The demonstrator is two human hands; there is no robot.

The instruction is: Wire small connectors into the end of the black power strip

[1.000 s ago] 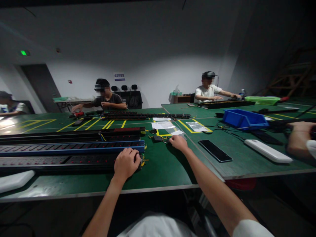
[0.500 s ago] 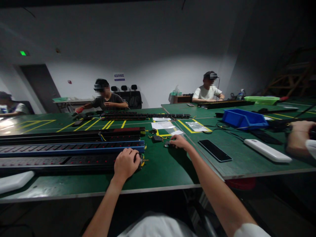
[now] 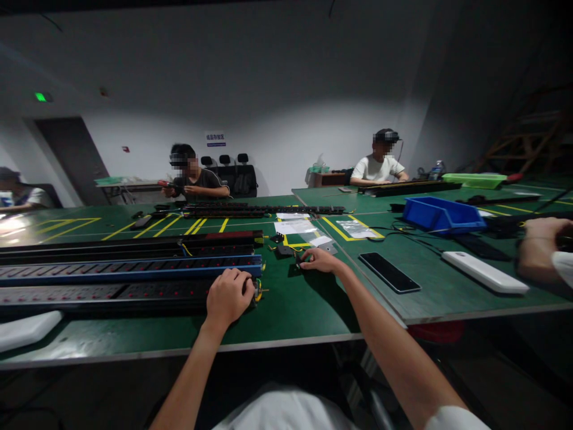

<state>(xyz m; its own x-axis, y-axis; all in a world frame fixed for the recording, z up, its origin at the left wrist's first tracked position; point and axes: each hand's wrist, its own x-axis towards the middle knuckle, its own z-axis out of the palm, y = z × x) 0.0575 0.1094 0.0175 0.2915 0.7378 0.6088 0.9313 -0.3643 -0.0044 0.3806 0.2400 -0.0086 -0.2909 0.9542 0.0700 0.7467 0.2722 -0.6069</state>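
My left hand (image 3: pixel 230 297) lies over the right end of the nearest long black strip (image 3: pixel 147 292), its fingers curled round the body. Yellow wires (image 3: pixel 259 291) stick out of that end beside my thumb. To the right, my right hand (image 3: pixel 320 261) pinches a small dark part (image 3: pixel 298 261) just above the green table; its exact kind is too small to make out. A flat black piece (image 3: pixel 283 251) with a yellow wire lies just beyond those fingertips. Behind the nearest strip runs a blue-edged strip (image 3: pixel 134 267) with a row of dark sections.
A phone (image 3: pixel 389 272), a white power bank (image 3: pixel 484 272) and a blue bin (image 3: pixel 443 215) are on the right. Another white block (image 3: pixel 29 330) lies front left. Co-workers sit across the table, and another person's hand (image 3: pixel 544 245) shows at far right.
My right hand has shifted slightly left and turned, and the small part is now raised upright in its fingertips. My left hand stays put. The co-worker at left has drawn the gloved hand in.
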